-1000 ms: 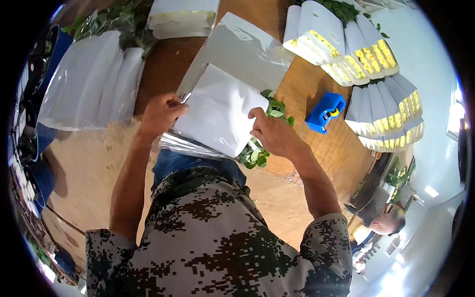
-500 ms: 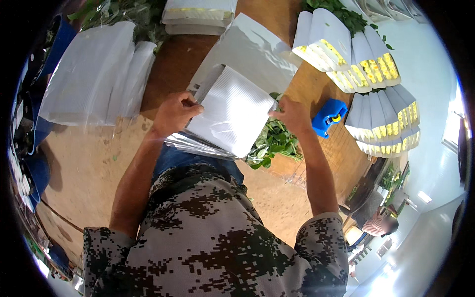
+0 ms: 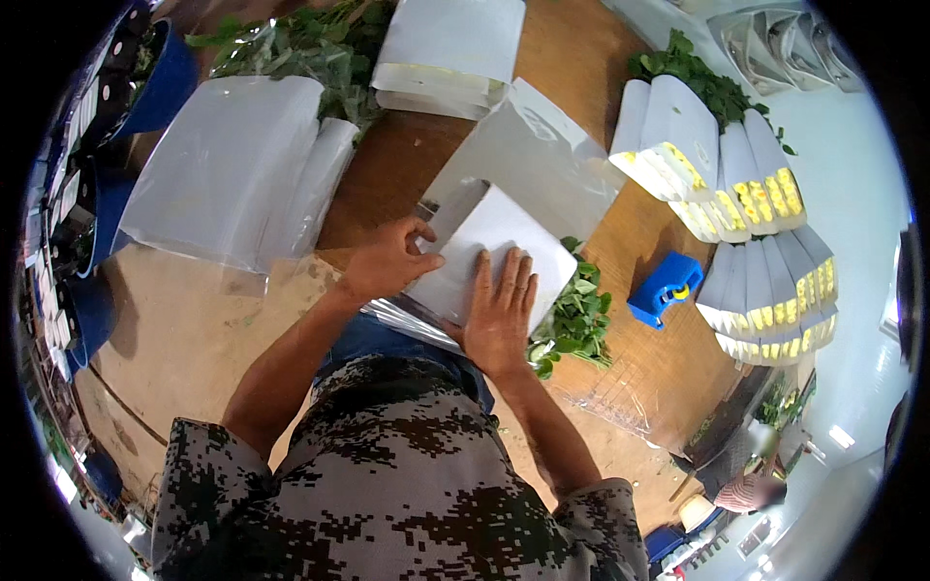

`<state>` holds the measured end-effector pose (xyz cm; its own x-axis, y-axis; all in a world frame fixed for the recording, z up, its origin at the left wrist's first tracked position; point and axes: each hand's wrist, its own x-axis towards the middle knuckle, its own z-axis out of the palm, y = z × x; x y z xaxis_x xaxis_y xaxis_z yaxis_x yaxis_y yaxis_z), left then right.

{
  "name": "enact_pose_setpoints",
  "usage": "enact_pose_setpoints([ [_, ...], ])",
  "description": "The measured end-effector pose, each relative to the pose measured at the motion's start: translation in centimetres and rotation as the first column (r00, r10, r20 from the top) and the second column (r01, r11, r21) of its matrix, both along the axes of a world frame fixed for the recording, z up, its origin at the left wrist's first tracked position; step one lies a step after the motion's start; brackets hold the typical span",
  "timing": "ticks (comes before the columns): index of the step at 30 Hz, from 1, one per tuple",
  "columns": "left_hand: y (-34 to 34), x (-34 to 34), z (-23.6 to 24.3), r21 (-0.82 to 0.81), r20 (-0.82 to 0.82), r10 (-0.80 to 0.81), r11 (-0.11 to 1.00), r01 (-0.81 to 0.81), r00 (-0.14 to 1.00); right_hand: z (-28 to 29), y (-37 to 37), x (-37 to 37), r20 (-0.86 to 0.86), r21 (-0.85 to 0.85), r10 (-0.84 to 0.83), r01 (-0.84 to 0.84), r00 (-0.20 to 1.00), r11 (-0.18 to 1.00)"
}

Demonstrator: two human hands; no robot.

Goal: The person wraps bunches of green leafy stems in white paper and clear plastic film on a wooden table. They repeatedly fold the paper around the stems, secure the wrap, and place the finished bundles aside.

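My right hand [image 3: 501, 315] lies flat on a folded white wrapping sheet [image 3: 535, 254], fingers stretched out and pointing away from me. Along the sheet's left edge is my left hand [image 3: 387, 261], its fingers loosely curled and its thumb apart from the index finger. No held thing shows in it. Under the folded sheet a larger translucent sheet [image 3: 513, 150] spreads out over the table. Green leafy stems [image 3: 584, 315] stick out at the right side of the wrapping. Shiny clear film [image 3: 412, 324] shows at the near edge, close to my body.
A blue tape dispenser [image 3: 665, 289] stands to the right on the brown table [image 3: 620, 242]. Beyond it are wrapped bunches of yellow flowers [image 3: 756, 198]. White wrapping sheets [image 3: 228, 174] lie at left, another wrapped stack [image 3: 450, 48] at the back. Blue buckets [image 3: 155, 87] line the left; a person [image 3: 746, 492] is far right.
My right hand has gone from the folded sheet's right edge to lying flat on its middle. My left hand's pinch at the left edge has loosened. The whole view has shifted.
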<state>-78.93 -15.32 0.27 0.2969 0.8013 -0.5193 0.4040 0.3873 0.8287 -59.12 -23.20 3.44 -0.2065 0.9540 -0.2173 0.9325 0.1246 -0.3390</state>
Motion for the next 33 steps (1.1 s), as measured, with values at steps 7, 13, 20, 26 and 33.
enact_pose_setpoints([
  [7, -1.5, -5.0, -7.6, -0.024, 0.013, 0.335, 0.942, -0.335, 0.942, 2.6, 6.7, 5.1, -0.075, -0.111, 0.063, -0.071, 0.995, 0.991],
  [13, -0.2, -2.0, -12.5, -0.368, 0.134, 0.266, 0.908, -0.202, 0.955, 3.0, 8.0, 5.6, -0.119, -0.163, 0.083, -0.101, 0.99, 0.981],
  [20, 7.9, 4.3, -14.4, 0.121, -0.053, 0.139, 0.984, -0.132, 0.989, 0.8, 2.2, 1.2, 0.002, -0.156, 0.009, -0.009, 1.0, 0.988],
  [26, 15.3, 7.8, -16.7, 0.26, -0.076, -0.003, 0.965, 0.023, 0.997, -0.2, 1.3, 1.6, -0.117, -0.061, 0.01, -0.017, 0.993, 0.998],
  [33, 18.5, 10.6, -10.5, 0.206, 0.068, -0.256, 0.949, 0.238, 0.964, -0.7, 1.4, 1.7, -0.093, -0.114, -0.008, -0.003, 0.996, 0.994],
])
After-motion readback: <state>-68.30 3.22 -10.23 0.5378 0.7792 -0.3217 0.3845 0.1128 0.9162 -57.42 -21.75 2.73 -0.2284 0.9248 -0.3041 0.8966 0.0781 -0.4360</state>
